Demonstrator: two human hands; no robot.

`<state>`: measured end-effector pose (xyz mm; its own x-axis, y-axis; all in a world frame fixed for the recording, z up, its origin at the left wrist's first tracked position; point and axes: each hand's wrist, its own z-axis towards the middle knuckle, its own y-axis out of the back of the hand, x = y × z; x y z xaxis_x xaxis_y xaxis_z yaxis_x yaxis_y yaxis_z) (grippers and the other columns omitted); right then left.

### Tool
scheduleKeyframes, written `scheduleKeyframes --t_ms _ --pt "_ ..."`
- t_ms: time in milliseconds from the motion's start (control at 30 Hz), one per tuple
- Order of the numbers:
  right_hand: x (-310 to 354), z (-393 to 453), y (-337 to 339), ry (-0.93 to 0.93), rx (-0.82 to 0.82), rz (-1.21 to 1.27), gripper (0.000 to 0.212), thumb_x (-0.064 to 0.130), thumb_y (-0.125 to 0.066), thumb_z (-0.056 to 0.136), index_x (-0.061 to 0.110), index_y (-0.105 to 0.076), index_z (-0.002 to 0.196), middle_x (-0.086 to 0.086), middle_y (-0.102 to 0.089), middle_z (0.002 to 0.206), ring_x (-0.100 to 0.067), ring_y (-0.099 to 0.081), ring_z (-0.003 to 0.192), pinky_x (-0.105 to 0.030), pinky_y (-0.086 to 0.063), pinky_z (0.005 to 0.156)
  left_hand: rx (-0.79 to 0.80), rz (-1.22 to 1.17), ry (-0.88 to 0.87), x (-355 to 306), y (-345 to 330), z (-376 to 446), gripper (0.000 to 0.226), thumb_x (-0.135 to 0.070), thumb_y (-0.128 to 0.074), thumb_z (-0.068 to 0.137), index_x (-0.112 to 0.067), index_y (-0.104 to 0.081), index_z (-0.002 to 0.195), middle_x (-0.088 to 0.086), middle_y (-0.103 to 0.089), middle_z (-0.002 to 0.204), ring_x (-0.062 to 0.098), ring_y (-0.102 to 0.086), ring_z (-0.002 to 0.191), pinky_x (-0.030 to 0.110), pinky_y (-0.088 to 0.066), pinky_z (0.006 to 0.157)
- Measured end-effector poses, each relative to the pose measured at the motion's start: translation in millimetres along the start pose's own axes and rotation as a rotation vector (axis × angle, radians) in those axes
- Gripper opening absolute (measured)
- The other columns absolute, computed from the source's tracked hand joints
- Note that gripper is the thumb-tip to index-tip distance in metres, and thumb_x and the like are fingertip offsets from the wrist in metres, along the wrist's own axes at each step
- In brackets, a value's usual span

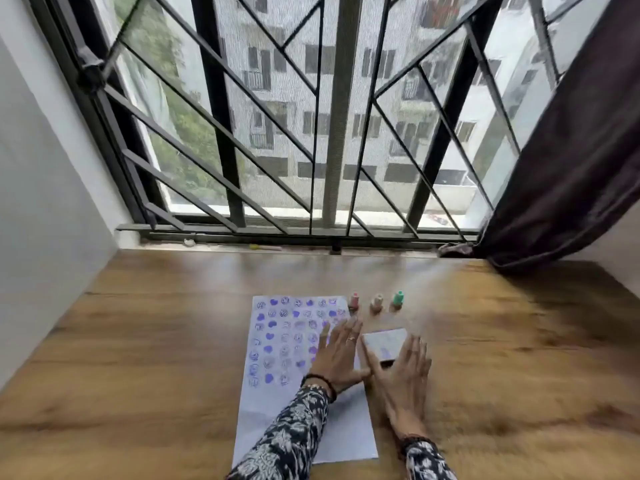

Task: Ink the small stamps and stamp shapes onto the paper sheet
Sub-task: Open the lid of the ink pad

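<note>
Wooden tabletop below a barred window: my left hand lies flat and empty on the paper sheet; my right hand, spread, touches the ink pad. Three stamps stand just beyond, nearer my right.

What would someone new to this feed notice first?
Probably the paper sheet, centre foreground on the wooden table, covered in purple stamped shapes. Both hands lie flat and open: left hand on the sheet, right hand against the ink pad. Three small stamps stand behind.
</note>
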<state>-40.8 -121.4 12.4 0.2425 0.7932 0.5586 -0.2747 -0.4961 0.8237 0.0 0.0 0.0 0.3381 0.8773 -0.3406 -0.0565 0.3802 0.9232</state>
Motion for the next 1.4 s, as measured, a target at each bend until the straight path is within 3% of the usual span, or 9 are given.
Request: scheduleKeyframes --t_ms 67,200,467,800,933,1067,1133,1200,1400 --pt "-2.7 2.0 1.7 -0.065 0.000 0.016 0.094 0.048 -0.064 0.079 -0.003 -0.016 0.143 -0.024 -0.023 0.152 -0.032 -0.018 0.143 -0.042 -0.011 0.119 0.167 -0.096 0.039 -1.0 -5.3 1.7 0.085 -0.048 -0.056 0.073 -0.018 -0.016 0.141 0.006 -0.031 0.148 0.019 -0.019 0.140 0.043 0.004 0.115" --pt "-4.9 5.7 2.7 -0.055 0.071 -0.011 0.100 0.054 -0.065 0.074 -0.002 -0.019 0.143 -0.022 -0.026 0.151 -0.030 -0.024 0.140 -0.036 -0.011 0.115 0.179 -0.149 0.108 0.9 -9.0 4.1 0.077 -0.044 -0.056 0.073 -0.021 -0.023 0.138 0.006 -0.040 0.137 0.021 -0.029 0.131 0.044 -0.015 0.107" --pt "0.1 15.4 2.5 -0.137 0.073 0.034 0.100 0.048 -0.078 0.061 0.002 -0.031 0.136 -0.019 -0.039 0.134 -0.033 -0.035 0.125 -0.038 -0.026 0.106 0.129 -0.173 0.146 3.2 -14.3 3.9 0.067 -0.044 -0.058 0.070 -0.024 -0.034 0.130 0.002 -0.044 0.129 0.019 -0.034 0.122 0.031 -0.011 0.094" --pt "-1.2 12.3 6.2 -0.111 0.108 -0.048 0.090 0.052 -0.067 0.071 0.009 -0.029 0.140 -0.014 -0.038 0.136 -0.030 -0.037 0.124 -0.038 -0.033 0.104 0.069 -0.245 0.187 1.2 -11.6 4.9 0.061 -0.040 -0.062 0.070 -0.030 -0.040 0.127 -0.003 -0.047 0.128 0.018 -0.034 0.122 0.029 -0.012 0.092" --pt "-1.8 14.5 16.3 -0.097 0.113 0.065 0.067 0.046 -0.061 0.081 0.011 -0.040 0.134 -0.013 -0.046 0.133 -0.030 -0.041 0.121 -0.040 -0.035 0.103 0.066 -0.251 0.205 1.7 -11.0 5.6 0.066 -0.051 -0.065 0.067 -0.030 -0.042 0.125 -0.005 -0.048 0.127 0.017 -0.035 0.123 0.032 -0.016 0.093" --pt "-5.8 17.8 36.2 -0.171 -0.013 0.439 0.043 0.060 -0.031 0.085 0.020 -0.046 0.093 -0.008 -0.063 0.079 -0.030 -0.058 0.071 -0.038 -0.041 0.060 0.076 -0.228 0.198 1.9 -9.9 6.4 0.069 -0.060 -0.065 0.064 -0.030 -0.043 0.122 -0.005 -0.047 0.128 0.016 -0.035 0.123 0.033 -0.019 0.092" --pt "-10.7 26.1 41.2 -0.221 -0.098 0.517 0.039 0.053 -0.031 0.091 0.017 -0.044 0.083 -0.006 -0.053 0.059 -0.030 -0.051 0.057 -0.035 -0.032 0.050 0.075 -0.234 0.198 1.7 -9.2 6.3 0.069 -0.060 -0.065 0.064 -0.030 -0.043 0.123 -0.006 -0.046 0.129 0.015 -0.034 0.124 0.032 -0.018 0.093" --pt "-16.4 39.4 43.0 -0.286 -0.159 0.569 0.037 0.039 -0.038 0.096 0.009 -0.051 0.078 -0.006 -0.053 0.061 -0.030 -0.050 0.063 -0.038 -0.032 0.055 0.076 -0.237 0.198 1.8 -8.9 6.2 0.070 -0.060 -0.065 0.065 -0.030 -0.042 0.124 -0.006 -0.044 0.130 0.015 -0.033 0.125 0.030 -0.016 0.093" --pt "-51.9 73.8 34.8 -0.513 -0.193 0.615 0.024 0.015 -0.058 0.087 -0.008 -0.065 0.084 -0.024 -0.069 0.084 -0.033 -0.065 0.073 -0.034 -0.057 0.067 0.098 -0.225 0.203 2.5 -8.0 6.1 0.074 -0.060 -0.064 0.067 -0.030 -0.037 0.129 -0.006 -0.041 0.135 0.014 -0.030 0.128 0.030 -0.014 0.096"
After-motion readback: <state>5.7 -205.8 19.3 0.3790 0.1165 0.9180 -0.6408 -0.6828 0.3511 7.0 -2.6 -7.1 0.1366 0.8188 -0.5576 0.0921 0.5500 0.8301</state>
